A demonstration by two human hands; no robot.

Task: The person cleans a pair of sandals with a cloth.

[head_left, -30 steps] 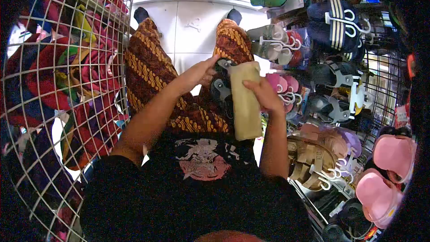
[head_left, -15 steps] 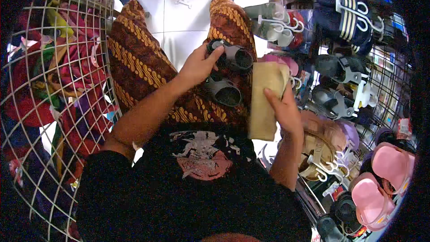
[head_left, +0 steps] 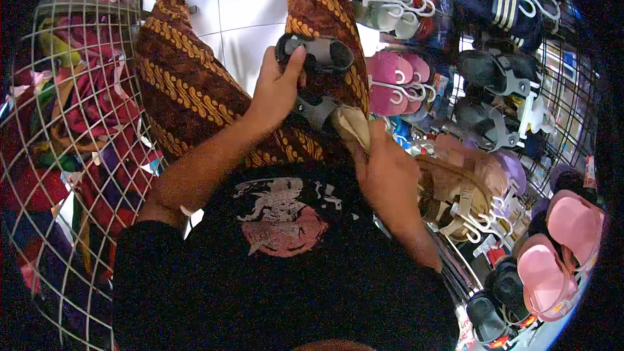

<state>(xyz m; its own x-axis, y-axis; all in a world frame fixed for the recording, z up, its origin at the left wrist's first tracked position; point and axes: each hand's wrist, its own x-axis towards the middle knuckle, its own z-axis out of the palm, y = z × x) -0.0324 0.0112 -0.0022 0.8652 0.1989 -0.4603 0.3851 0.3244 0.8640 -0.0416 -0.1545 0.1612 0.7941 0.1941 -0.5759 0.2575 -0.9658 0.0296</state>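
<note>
Sandals (head_left: 328, 54) over the inner edge of the right trouser leg (head_left: 325, 6): hold steady and touch gently, with the left hand (head_left: 278, 81) clamped on one and the right hand (head_left: 390, 170) clamped on the tan cloth (head_left: 351, 127).

On my feed the black-and-grey shoes (head_left: 331, 54) look like moulded plastic or rubber, smooth, with a soft sheen on the grey parts. The tan folded piece (head_left: 351, 127) has a dull, matt face; cloth or thick paper, I cannot tell which. I see patterned trousers (head_left: 185, 88) of dull printed cloth and a black T-shirt (head_left: 260, 292) of matt fabric, its print patchy. The floor tiles (head_left: 211, 0) are smooth and glossy. I take the wire mesh (head_left: 71, 123) for metal, the white hangers (head_left: 533, 119) for shiny plastic, the pink clogs (head_left: 545, 266) for smooth foam-like plastic.
</note>
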